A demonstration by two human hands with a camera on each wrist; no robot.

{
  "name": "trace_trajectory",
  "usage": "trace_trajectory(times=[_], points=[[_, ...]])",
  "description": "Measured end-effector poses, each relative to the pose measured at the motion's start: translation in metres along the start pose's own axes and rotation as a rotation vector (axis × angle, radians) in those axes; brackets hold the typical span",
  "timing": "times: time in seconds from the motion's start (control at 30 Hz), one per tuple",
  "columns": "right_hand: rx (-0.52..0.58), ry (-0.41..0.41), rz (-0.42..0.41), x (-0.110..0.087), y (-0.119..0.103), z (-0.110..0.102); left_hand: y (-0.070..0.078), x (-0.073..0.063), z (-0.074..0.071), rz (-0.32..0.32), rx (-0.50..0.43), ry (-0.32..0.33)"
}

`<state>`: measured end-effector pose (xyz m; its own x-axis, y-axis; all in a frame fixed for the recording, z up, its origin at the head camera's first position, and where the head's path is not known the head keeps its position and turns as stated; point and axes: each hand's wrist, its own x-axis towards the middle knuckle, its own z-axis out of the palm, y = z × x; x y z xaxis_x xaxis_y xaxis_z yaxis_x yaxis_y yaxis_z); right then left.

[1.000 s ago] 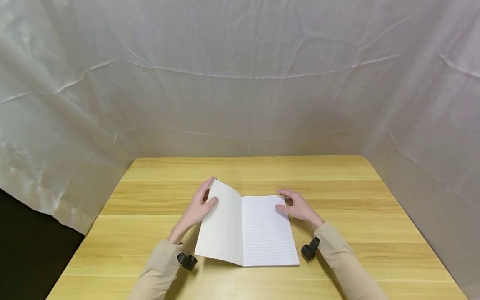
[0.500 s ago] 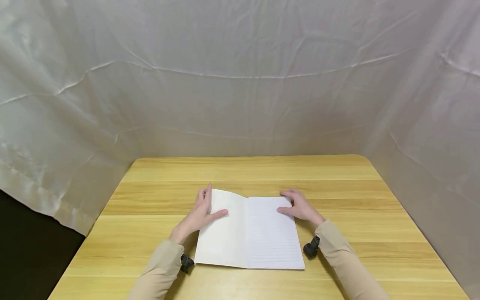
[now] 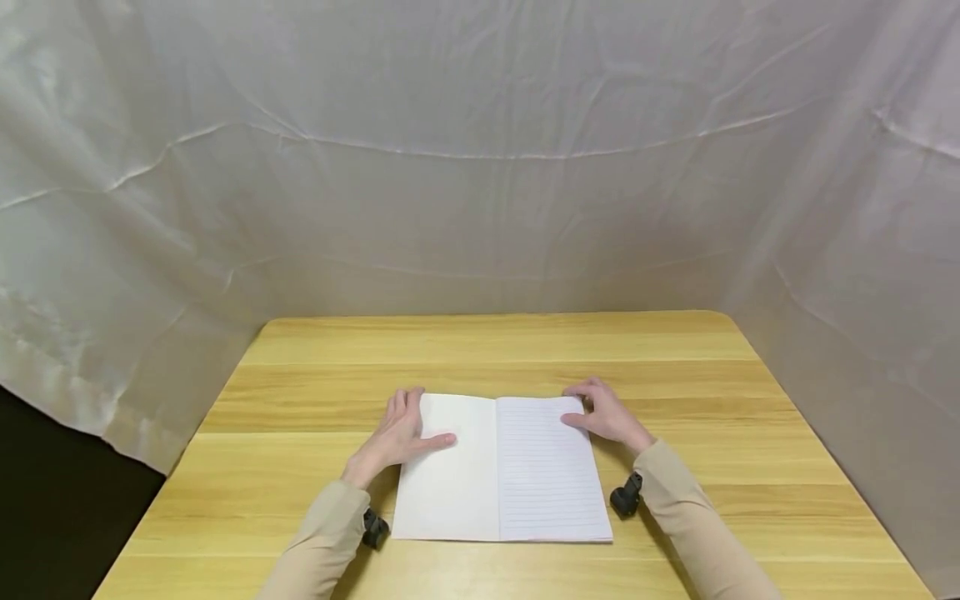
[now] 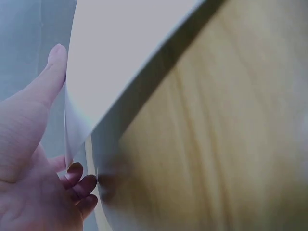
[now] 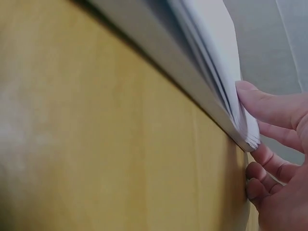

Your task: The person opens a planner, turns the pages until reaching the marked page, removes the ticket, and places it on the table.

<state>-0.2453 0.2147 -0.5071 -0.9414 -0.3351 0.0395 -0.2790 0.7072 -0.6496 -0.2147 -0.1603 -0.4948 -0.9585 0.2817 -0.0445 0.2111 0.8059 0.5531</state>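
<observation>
An open notebook (image 3: 551,479) lies on the wooden table (image 3: 262,483), its blank inside cover (image 3: 450,492) on the left and a lined page on the right. At the cover's upper left edge, my left hand (image 3: 393,442) holds it, thumb stretched over the white side. The left wrist view has the fingertips (image 4: 86,185) of that hand curled below the cover's corner. My right hand (image 3: 609,414) grips the upper right corner of the page stack. Its thumb (image 5: 262,103) lies on the top sheet in the right wrist view, with the fingers bent at the corner's underside.
Grey-white curtains (image 3: 495,217) hang behind and on both sides of the table. A dark gap (image 3: 60,500) shows at the lower left. Small black cameras (image 3: 625,497) are strapped at both sleeve cuffs.
The left cover has come down from a raised angle to nearly flat, my left hand lowering with it. The notebook and right hand have shifted slightly to the right.
</observation>
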Motion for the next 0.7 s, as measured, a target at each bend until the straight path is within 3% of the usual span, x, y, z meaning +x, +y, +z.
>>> trace_trajectory(times=[0.37,0.7], points=[[0.058,0.169,0.027,-0.0009,0.0006,0.0033,0.0002,0.0003,0.0005,-0.008,0.055,-0.002],[0.094,0.236,0.002,-0.0021,-0.003,0.0045,-0.002,-0.0016,0.0018,0.028,-0.006,-0.019]])
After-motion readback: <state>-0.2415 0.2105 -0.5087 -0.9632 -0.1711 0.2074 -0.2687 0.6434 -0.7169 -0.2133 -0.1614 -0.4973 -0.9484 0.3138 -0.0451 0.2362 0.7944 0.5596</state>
